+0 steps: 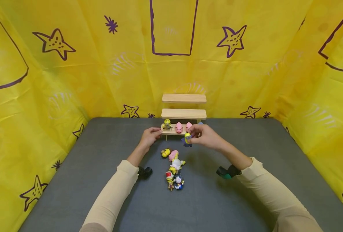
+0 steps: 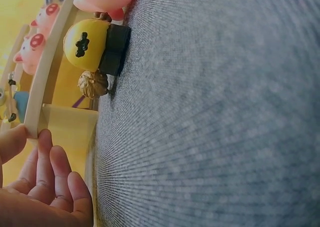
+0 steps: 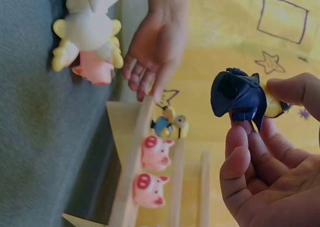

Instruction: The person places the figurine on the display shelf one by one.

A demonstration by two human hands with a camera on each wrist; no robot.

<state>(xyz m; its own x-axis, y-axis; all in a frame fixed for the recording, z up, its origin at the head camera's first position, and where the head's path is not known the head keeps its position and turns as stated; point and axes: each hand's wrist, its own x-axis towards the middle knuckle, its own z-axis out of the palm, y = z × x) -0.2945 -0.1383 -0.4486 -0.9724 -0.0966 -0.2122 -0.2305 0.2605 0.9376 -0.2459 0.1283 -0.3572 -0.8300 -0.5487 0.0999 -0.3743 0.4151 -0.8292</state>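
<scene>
My left hand [image 1: 149, 138] pinches the left end of the lowest step of a three-tier wooden display stand [image 1: 184, 113], thumb above and fingertips below. In front of that step, my right hand [image 1: 207, 137] grips a yellow minion figurine [image 1: 187, 138] with a dark blue cape [image 3: 237, 97], held in the air between thumb and fingers. On the lowest step stand another minion figurine [image 1: 167, 124] at the left, then one pink pig figurine [image 1: 178, 127] and a second pig figurine [image 1: 188, 126]. Something blue [image 1: 200, 123] shows behind my right hand, mostly hidden.
Several figurines lie on the grey cloth before the stand: a yellow-and-black one [image 1: 166, 152], a pink one [image 1: 173, 156], a white-and-yellow one [image 1: 176, 164], a red-and-yellow one [image 1: 169, 180] and a blue-and-white one [image 1: 179, 182]. A yellow printed curtain [image 1: 171, 74] hangs behind and along both sides.
</scene>
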